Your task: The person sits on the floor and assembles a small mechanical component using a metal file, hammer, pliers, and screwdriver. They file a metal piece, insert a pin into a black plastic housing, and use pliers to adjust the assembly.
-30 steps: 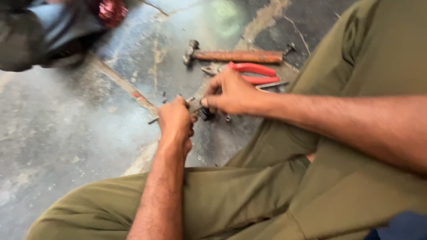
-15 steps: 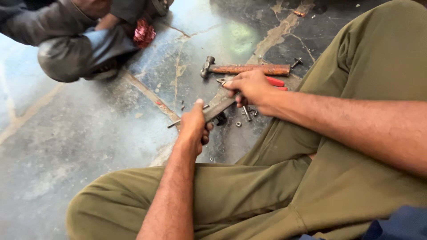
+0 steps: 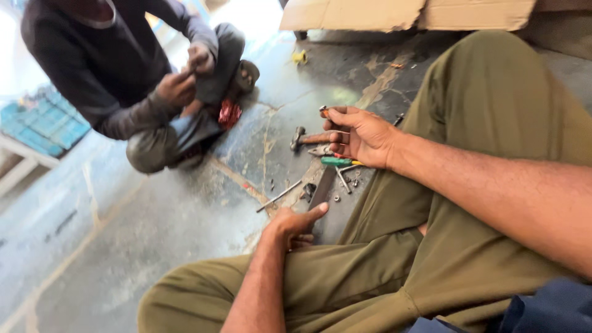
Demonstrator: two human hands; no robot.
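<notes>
Hammer [image 3: 306, 138], green-handled screwdriver [image 3: 338, 161] and thin rod [image 3: 279, 197] on stained floor [image 3: 154, 246]; cardboard sheet [image 3: 407, 13] beyond; seated co-worker [image 3: 123, 74]; blue crate [image 3: 43, 123].
</notes>
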